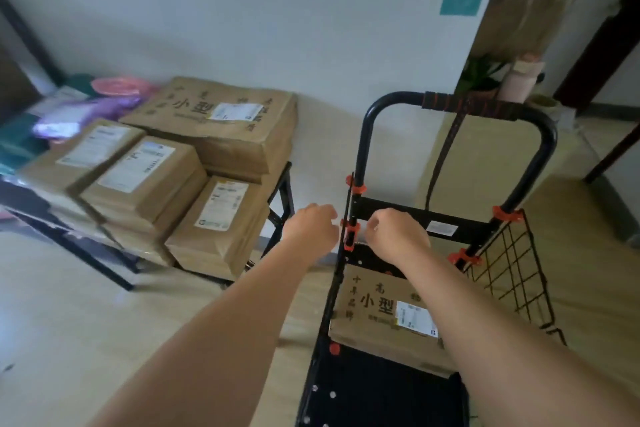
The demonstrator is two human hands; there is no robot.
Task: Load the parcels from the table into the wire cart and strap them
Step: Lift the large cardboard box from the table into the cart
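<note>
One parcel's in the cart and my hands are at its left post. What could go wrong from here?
1. The left hand and right hand sit close to an orange clip; fingers could get pinched.
2. The strap hangs loose from the handle and may snag a parcel going in.
3. The stack on the table looks tilted; pulling one parcel might shift the rest.

The cart (381,392) is cut off below — its parcel (367,322) partly behind the right forearm (502,350).
</note>
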